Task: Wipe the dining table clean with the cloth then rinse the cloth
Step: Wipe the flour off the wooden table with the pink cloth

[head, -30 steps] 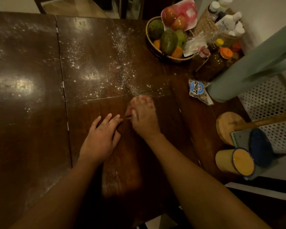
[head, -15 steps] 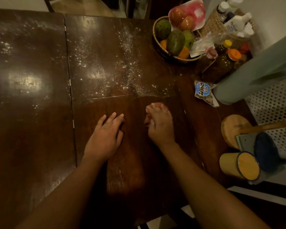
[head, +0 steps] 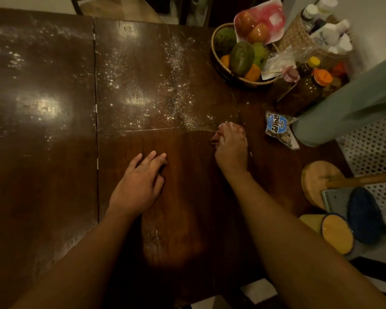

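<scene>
Two hands on the table (head: 54, 197) right now, and only one is doing the work. The right hand (head: 231, 148) is curled down over a small reddish cloth (head: 215, 137), fingers bunched tight on it so just a bit pokes out on the left side. It sits right at the seam where the near panel meets the far one, at the bottom end of a long streak of white powder (head: 176, 85). The left hand (head: 140, 186) lies flat with fingers loosely spread and nothing in it, just bracing on the wood.

My read is the wiping is barely halfway: the near panel looks dark and fairly clean, while the far panels are speckled all over.

If it were me, I'd open the cloth out a bit, since a wadded ball only covers a narrow strip. Pull the powder toward the near edge in overlapping passes instead of pushing it around, and catch the pile in the cloth. Watch the snack packet (head: 279, 128) just to the right and the fruit basket (head: 218, 65) further back, because crumbs will hide along their edges. Rinsing comes after all that.
</scene>
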